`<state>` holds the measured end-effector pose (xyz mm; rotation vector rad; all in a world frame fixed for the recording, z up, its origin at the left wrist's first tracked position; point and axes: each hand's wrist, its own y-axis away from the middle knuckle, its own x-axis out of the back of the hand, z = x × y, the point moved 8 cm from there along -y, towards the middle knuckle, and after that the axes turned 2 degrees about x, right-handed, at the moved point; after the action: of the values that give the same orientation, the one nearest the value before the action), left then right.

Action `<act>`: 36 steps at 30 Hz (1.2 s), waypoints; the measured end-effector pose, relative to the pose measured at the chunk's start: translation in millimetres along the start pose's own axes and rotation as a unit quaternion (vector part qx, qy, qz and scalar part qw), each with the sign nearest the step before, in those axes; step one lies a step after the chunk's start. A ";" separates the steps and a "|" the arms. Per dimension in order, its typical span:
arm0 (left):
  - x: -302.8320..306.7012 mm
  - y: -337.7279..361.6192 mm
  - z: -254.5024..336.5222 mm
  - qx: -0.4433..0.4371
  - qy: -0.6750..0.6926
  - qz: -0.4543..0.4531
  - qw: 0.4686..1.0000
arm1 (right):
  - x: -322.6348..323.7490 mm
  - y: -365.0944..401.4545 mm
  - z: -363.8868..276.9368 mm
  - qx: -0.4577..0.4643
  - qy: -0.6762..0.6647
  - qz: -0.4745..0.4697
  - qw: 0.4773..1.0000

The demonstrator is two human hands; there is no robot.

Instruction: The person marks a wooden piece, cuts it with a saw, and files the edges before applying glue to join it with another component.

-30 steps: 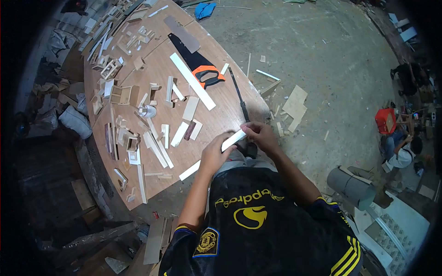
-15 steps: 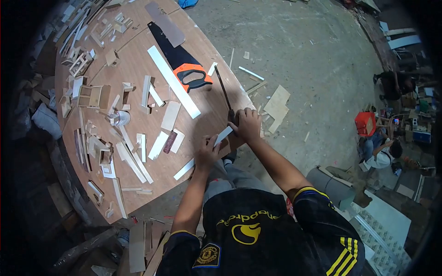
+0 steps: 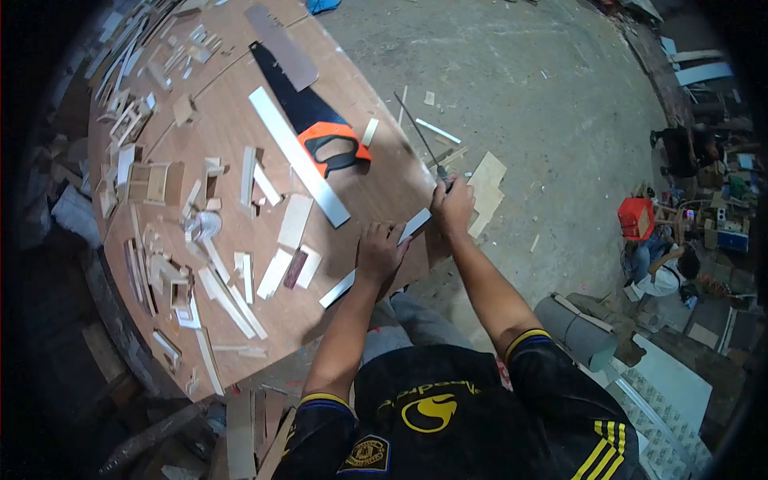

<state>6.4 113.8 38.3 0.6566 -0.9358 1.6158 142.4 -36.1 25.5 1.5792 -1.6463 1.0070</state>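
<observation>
My left hand (image 3: 380,252) is closed on a narrow white wooden strip (image 3: 414,226) at the table's near right edge. A white length (image 3: 338,288) also shows below that hand; whether it is the same piece is hidden by my fingers. My right hand (image 3: 454,204) is wrapped around the handle of a long, thin, dark file-like tool (image 3: 418,128), which points up and away past the table edge. The tool is apart from the strip. Ahead lies a handsaw (image 3: 332,148) with an orange and black handle, beside a long white board (image 3: 298,156).
Small wooden frames, boxes and offcuts cover the left of the wooden table (image 3: 360,188). A clear cup (image 3: 204,226) stands among them. Flat scraps (image 3: 490,192) lie on the concrete floor. Two other people (image 3: 664,268) are at the far right, near a red container (image 3: 636,218).
My right hand has moved right with the thin tool, off the table's edge and away from the strip. My left hand and the white strip have shifted slightly right.
</observation>
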 end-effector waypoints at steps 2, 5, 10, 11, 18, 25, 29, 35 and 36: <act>-5.2 -17.1 4.9 -0.021 -0.008 -0.003 1.000 | -7.6 -3.1 3.4 0.030 0.020 0.025 0.999; -12.7 -30.8 1.1 -0.021 0.022 -0.050 0.998 | -35.7 -8.6 40.8 -0.034 -0.107 0.017 0.993; -31.8 -33.7 -12.2 -0.003 -0.006 -0.063 0.998 | -23.5 -6.1 21.4 -0.005 -0.084 0.045 0.995; -36.6 -32.7 -16.0 0.004 -0.026 -0.061 0.998 | -26.4 -5.2 21.8 -0.008 -0.091 0.039 0.995; -51.3 -79.9 -9.3 -0.008 -0.039 -0.060 0.997 | -21.4 -8.3 17.0 -0.036 -0.024 0.004 0.999; -48.7 -101.0 1.0 0.007 -0.034 -0.081 0.996 | -23.6 -9.2 19.2 -0.044 -0.020 0.025 0.999; -48.9 -106.3 2.5 0.017 -0.045 -0.084 0.995 | -24.2 -12.1 19.3 -0.049 -0.019 0.021 0.998; -51.1 -115.9 7.2 -0.018 -0.054 -0.073 0.996 | -30.4 -8.9 23.0 -0.061 -0.019 0.015 0.998; -50.5 -117.4 9.4 -0.023 -0.064 -0.070 0.995 | -29.9 -9.7 23.8 -0.058 -0.023 0.025 0.998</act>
<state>131.9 89.0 29.8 0.7843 -0.9952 1.4383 155.8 -41.3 -11.2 1.5005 -1.7505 0.8894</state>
